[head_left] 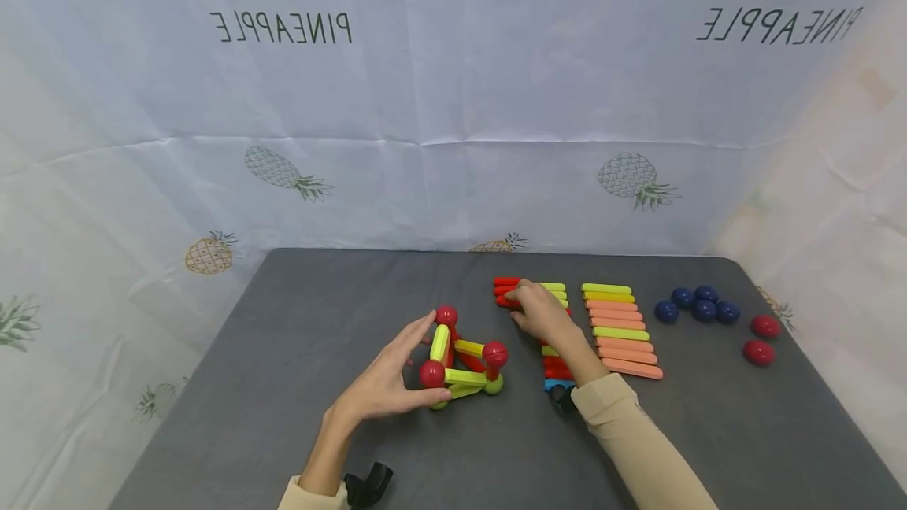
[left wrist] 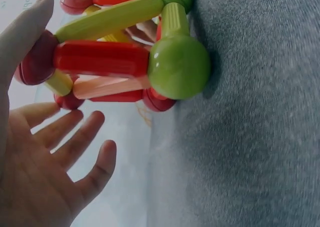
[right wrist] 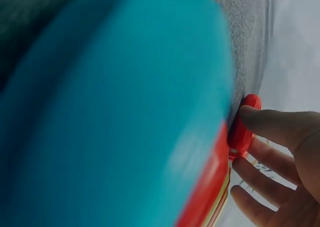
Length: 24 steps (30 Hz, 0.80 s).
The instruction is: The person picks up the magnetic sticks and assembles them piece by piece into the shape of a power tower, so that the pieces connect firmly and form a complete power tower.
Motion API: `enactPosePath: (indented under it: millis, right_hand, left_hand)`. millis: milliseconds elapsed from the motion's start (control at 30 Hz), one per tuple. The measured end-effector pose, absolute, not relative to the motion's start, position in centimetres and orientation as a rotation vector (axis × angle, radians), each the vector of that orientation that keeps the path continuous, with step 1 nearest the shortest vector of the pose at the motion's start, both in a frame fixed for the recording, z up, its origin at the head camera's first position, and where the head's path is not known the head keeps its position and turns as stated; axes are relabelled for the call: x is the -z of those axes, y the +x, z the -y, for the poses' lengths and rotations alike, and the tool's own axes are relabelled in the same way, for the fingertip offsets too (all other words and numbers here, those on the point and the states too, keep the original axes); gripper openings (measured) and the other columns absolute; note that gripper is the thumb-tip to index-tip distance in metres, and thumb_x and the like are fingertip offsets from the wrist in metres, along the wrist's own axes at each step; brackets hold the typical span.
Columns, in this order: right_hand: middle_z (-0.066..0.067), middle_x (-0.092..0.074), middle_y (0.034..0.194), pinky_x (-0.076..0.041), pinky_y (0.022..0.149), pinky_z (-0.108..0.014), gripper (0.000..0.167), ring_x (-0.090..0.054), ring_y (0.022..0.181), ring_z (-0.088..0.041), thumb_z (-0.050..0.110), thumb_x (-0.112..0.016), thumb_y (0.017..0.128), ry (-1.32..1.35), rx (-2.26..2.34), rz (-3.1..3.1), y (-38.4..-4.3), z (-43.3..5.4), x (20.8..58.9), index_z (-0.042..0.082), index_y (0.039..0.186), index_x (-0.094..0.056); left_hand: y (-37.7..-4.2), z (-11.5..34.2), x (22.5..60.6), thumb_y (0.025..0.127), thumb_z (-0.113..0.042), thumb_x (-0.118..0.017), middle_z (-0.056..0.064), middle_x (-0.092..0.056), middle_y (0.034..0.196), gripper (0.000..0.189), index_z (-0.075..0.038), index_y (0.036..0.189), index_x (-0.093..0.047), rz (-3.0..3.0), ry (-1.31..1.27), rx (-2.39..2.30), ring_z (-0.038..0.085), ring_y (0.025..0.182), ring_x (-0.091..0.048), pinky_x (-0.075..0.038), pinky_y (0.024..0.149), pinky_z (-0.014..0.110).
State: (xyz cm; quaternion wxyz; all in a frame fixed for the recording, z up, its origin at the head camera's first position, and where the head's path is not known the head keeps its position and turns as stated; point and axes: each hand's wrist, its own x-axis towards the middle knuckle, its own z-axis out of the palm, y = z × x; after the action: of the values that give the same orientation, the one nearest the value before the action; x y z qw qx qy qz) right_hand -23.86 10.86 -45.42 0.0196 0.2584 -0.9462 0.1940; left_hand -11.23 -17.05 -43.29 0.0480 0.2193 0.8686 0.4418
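Wide-spread left grip (head_left: 386,381) is touching one frame (head_left: 464,378), right grip (head_left: 542,313) pinching one red stick (right wrist: 242,138), five blue balls (head_left: 705,312) resting apart.

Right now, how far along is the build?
Done: a ball-and-stick frame stands joined together. In hand: the left hand is spread at the frame's side; the right hand pinches a red stick. Left: orange sticks, blue balls and two red balls lie unattached; whether all get used, I can't tell.

Frame (head_left: 464,377) red, yellow, green, salmon; loose balls (head_left: 705,311) dark blue, red; tabletop (head_left: 298,337) grey; cloth (head_left: 460,85) whitish, pineapple-printed.
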Motion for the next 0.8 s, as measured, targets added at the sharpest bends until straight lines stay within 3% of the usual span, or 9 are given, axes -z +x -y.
enactPosePath:
  millis: [133,300,433,533,633,800]
  right_hand:
    - [-0.017,-0.075,0.104,-0.059,0.084,-0.045,0.019,-0.070,0.096,-0.033,-0.002,-0.077,0.086,0.782,-0.643,2.914,-23.8,-10.4,45.4,0.000,0.104,-0.078]
    - [-0.018,-0.076,0.110,-0.060,0.086,-0.044,0.022,-0.070,0.101,-0.033,-0.002,-0.076,0.087,0.770,-0.687,2.930,-23.7,-10.4,45.6,-0.002,0.109,-0.077]
    - [-0.016,-0.073,0.097,-0.058,0.076,-0.038,0.022,-0.066,0.086,-0.028,0.001,-0.076,0.086,0.791,-0.781,2.874,-23.3,-10.9,44.8,-0.003,0.108,-0.077]
    - [-0.012,-0.068,0.090,-0.054,0.071,-0.034,0.025,-0.061,0.080,-0.024,0.004,-0.077,0.086,0.776,-0.935,2.788,-22.4,-11.2,42.7,-0.001,0.110,-0.076]
    - [-0.009,-0.071,0.094,-0.057,0.074,-0.034,0.027,-0.064,0.082,-0.022,0.006,-0.079,0.086,0.814,-1.090,2.658,-21.0,-11.2,40.1,0.002,0.112,-0.076]
    - [-0.003,-0.074,0.098,-0.058,0.076,-0.029,0.027,-0.066,0.084,-0.013,0.007,-0.081,0.086,1.083,-1.228,2.465,-17.8,-10.3,36.6,0.008,0.112,-0.076]
  left_hand:
    - [-11.4,16.9,43.4,0.083,-0.041,-0.083,0.010,-0.035,0.163,0.104,-0.018,0.164,-0.023,-2.664,0.684,-1.334,0.023,0.126,-0.053,-0.055,0.091,0.045]
    - [-11.5,16.8,43.4,0.084,-0.040,-0.081,0.009,-0.034,0.164,0.100,-0.020,0.163,-0.024,-2.662,0.712,-1.360,0.019,0.124,-0.053,-0.056,0.090,0.041]
    - [-11.7,16.9,43.5,0.084,-0.038,-0.079,0.007,-0.035,0.163,0.097,-0.020,0.163,-0.026,-2.662,0.742,-1.377,0.017,0.122,-0.052,-0.056,0.088,0.042]
    - [-11.8,17.1,43.6,0.084,-0.037,-0.079,0.007,-0.035,0.164,0.096,-0.020,0.163,-0.027,-2.666,0.760,-1.378,0.016,0.121,-0.053,-0.056,0.087,0.041]
    - [-11.9,17.1,43.6,0.084,-0.037,-0.080,0.007,-0.035,0.164,0.095,-0.020,0.162,-0.028,-2.664,0.759,-1.380,0.017,0.121,-0.053,-0.055,0.087,0.040]
    - [-12.1,17.2,43.6,0.085,-0.037,-0.079,0.007,-0.035,0.164,0.095,-0.022,0.163,-0.027,-2.660,0.746,-1.375,0.019,0.122,-0.053,-0.056,0.088,0.040]
